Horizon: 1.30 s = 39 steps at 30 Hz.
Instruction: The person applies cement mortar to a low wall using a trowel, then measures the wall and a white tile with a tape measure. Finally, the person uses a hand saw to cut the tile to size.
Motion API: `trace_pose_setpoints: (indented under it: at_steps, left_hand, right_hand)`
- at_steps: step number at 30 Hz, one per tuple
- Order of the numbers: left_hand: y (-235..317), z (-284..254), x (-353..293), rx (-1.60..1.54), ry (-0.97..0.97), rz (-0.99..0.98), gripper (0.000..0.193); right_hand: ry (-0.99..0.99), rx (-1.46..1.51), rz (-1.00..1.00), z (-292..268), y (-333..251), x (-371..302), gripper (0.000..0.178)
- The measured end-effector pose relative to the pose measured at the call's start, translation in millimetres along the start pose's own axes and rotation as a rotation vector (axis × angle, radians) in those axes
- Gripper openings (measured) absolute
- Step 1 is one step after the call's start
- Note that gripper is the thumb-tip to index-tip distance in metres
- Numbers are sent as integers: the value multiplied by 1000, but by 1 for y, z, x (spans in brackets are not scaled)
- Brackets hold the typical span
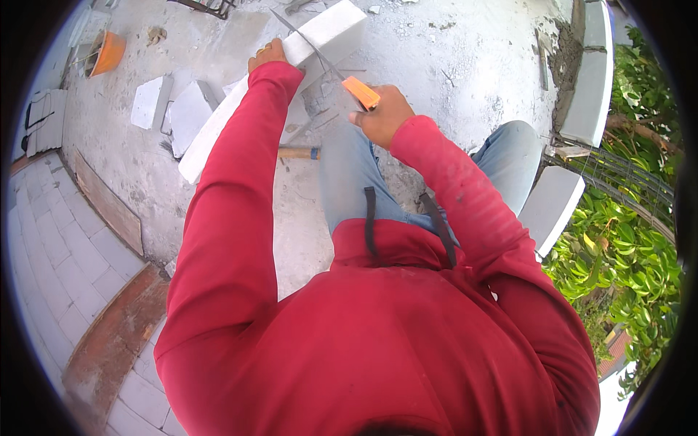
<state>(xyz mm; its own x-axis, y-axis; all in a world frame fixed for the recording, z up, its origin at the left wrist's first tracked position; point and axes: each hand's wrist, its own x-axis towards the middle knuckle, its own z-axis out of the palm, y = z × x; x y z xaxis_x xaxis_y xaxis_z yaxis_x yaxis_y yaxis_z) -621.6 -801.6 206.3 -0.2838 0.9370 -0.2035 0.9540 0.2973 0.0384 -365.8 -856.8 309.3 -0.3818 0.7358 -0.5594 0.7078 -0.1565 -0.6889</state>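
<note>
A long white lightweight concrete block lies slantwise across the ground in front of me. My left hand grips its upper edge about midway along, its fingers curled and partly hidden by the wrist. In my right hand is the orange handle of a handsaw, with the fingers wrapped round it. The thin blade runs up and left from the handle, crossing the block just right of my left hand. How deep it sits in the block I cannot tell.
Several cut block pieces lie left of the long block. A wooden tool handle rests by my left knee. An orange bucket stands far left. Along the right run a low block wall, steel bars and leafy plants.
</note>
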Motion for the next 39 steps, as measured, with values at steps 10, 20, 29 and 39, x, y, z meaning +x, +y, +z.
trace_pose_setpoints:
  at_steps: [10,20,29,39]
  left_hand:
    - [17,-1,9,-8,18,28,72]
    - [-11,-1,-7,28,47,-1,68]
    - [-10,-9,-7,29,-16,-34,70]
    - [-3,-7,17,-44,-32,-41,75]
  right_hand:
    - [122,-14,72,-3,0,36,41]
    - [0,155,-88,-14,19,-67,51]
    - [34,108,-174,-9,43,-100,61]
    - [112,124,-71,19,39,0,53]
